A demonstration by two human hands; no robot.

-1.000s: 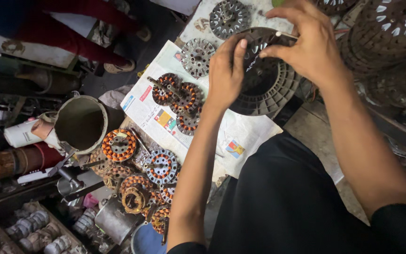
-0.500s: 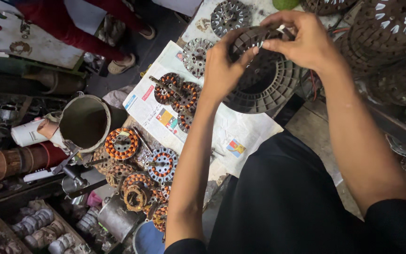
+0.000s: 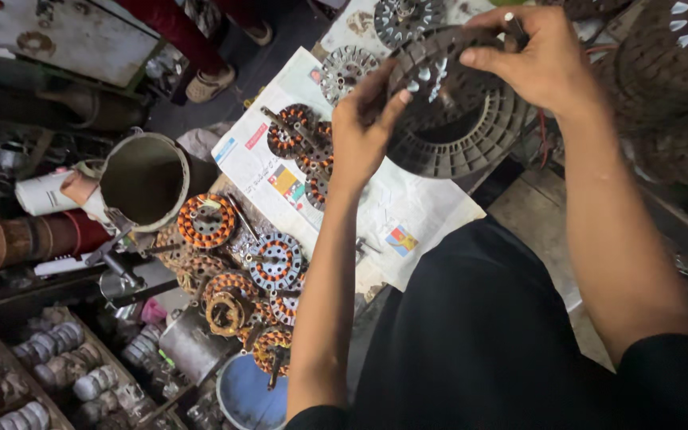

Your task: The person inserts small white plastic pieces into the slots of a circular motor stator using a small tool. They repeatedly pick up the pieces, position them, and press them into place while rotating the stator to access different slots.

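A round, dark, ribbed metal motor housing [image 3: 459, 131] is held up in the air between both hands, tilted toward me. My left hand [image 3: 366, 127] grips its left rim, thumb on the face. My right hand [image 3: 539, 60] clasps the upper right edge, fingers curled over the top. Below lies a sheet of newspaper [image 3: 416, 211] carrying several copper-wound stators [image 3: 300, 147].
More wound stators [image 3: 236, 263] are heaped at lower centre beside an open metal can [image 3: 146, 179] and a blue tub [image 3: 252, 394]. Stacked dark housings [image 3: 674, 72] stand at the upper right. A person's legs and sandalled foot [image 3: 210, 80] are at the top left.
Both hands have lifted the housing closer to me and tilted it; the view has shifted slightly, so the bench items sit lower in the frame.
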